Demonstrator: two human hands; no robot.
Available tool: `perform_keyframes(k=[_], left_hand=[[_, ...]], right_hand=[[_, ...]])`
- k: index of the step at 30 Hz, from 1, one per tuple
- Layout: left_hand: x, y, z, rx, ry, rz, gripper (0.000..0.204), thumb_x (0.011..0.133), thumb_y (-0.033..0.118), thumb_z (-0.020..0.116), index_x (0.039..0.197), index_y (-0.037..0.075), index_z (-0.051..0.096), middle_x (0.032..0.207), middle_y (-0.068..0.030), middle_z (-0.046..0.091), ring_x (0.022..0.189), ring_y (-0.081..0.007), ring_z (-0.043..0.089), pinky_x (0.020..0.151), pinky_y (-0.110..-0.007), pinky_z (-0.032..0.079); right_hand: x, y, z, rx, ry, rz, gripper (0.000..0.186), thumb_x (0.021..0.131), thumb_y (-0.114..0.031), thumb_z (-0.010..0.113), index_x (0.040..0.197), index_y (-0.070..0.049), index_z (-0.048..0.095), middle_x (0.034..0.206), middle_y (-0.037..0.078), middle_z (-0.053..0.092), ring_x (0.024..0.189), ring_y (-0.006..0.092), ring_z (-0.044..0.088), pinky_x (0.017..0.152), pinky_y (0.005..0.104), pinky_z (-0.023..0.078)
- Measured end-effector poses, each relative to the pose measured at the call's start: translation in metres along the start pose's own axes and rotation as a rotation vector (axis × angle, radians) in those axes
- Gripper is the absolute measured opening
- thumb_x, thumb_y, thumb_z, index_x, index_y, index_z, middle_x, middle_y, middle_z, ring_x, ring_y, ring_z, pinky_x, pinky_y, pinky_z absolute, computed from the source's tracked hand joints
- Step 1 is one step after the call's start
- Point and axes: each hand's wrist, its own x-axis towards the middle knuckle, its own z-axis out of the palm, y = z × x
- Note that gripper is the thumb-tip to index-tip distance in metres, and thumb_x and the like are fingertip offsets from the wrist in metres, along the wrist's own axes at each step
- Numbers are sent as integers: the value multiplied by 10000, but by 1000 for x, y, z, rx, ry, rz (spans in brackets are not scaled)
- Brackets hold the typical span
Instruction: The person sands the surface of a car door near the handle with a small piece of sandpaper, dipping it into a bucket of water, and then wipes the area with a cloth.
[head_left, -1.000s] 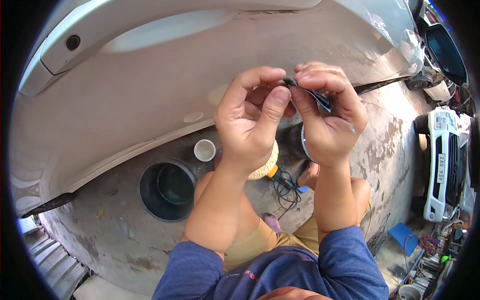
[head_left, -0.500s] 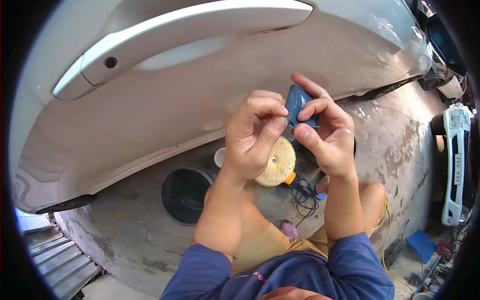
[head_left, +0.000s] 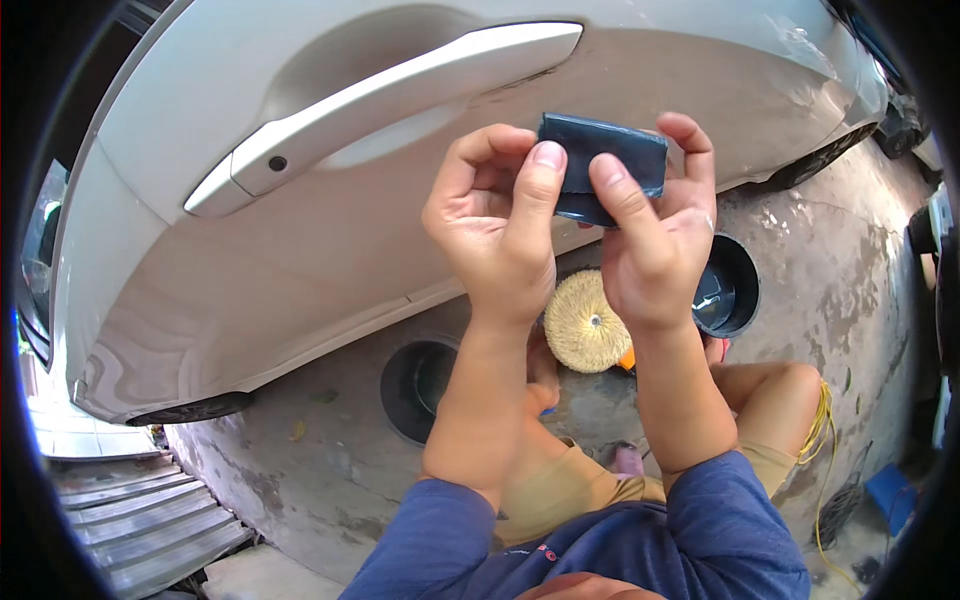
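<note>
Between my two raised hands is a folded piece of dark sandpaper [head_left: 603, 140], glossy and wet-looking, with its long side across the view. My left hand [head_left: 497, 215] pinches its left end, thumb flat on the near face. My right hand [head_left: 660, 240] grips the right end, its thumb pressed on the same face and a finger raised beyond the edge. The sheet is held in front of a light-coloured car door [head_left: 330, 270], below and right of the door handle [head_left: 400, 110]. The fingers behind the sheet are partly hidden.
Below my hands lies a polisher with a round woolly pad [head_left: 585, 320]. A dark bucket [head_left: 415, 390] stands left of my forearms, and a black tub [head_left: 735, 285] on the right. Yellow cord [head_left: 822, 425] runs by my right knee. Corrugated metal sheeting [head_left: 150, 520] lies lower left.
My hands have turned the sandpaper from a tilted position to lengthwise across, now spread wider between both thumbs. The view has shifted, bringing the black tub into sight.
</note>
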Motion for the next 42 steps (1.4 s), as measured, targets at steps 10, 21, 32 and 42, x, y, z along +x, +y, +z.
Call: perform_keyframes(k=[10, 21, 32, 42], left_hand=[[-5, -33, 3, 1, 143, 178, 273, 920, 39, 760, 1158, -24, 643, 999, -66, 691, 856, -89, 640, 775, -220, 516], [11, -18, 3, -5, 80, -51, 137, 951, 50, 727, 1027, -52, 677, 883, -67, 704, 755, -76, 642, 697, -211, 521], [8, 4, 0, 21, 286, -180, 61, 906, 12, 670, 878, -40, 687, 836, -79, 691, 766, -115, 625, 738, -257, 519], [7, 2, 5, -6, 326, -120, 64, 913, 2, 679, 877, -50, 688, 829, -92, 703, 765, -125, 642, 732, -254, 534]], right_hand=[[25, 21, 19, -276, 126, -56, 131, 897, -93, 751, 899, 26, 695, 882, 28, 711, 779, 106, 633, 672, 264, 495], [33, 2, 10, -253, 10, 154, 260, 865, -103, 767, 1062, 40, 675, 861, 82, 699, 637, 108, 630, 512, 233, 486], [10, 8, 14, 147, -100, 467, 200, 908, -150, 745, 1019, 8, 696, 937, 59, 700, 825, 132, 651, 699, 265, 503], [2, 16, 33, -29, -40, 197, 153, 927, -106, 713, 1049, -13, 706, 948, 38, 718, 826, 103, 650, 753, 243, 503]])
